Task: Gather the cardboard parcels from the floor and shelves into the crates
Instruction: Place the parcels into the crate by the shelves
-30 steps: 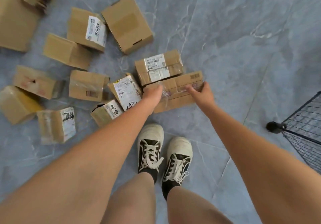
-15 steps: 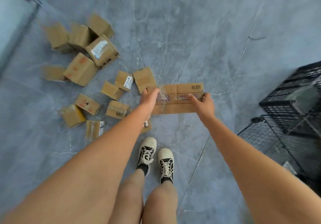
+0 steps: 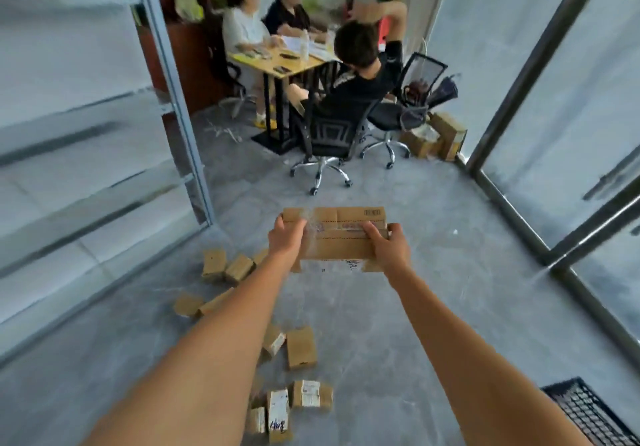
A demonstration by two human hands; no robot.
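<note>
Labels present, none legible

The held parcel (image 3: 336,234) carries a barcode sticker at its top right and dark handwriting on its white underside label; floor parcels (image 3: 278,411) bear white labels with scrawled marks, all too blurred to read.

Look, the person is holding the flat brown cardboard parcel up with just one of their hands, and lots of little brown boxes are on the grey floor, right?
Not quite. The head view shows both hands on the flat brown cardboard parcel: the left hand grips its left end and the right hand grips its right end. The rest holds: small brown cardboard boxes lie on the grey floor.
</note>
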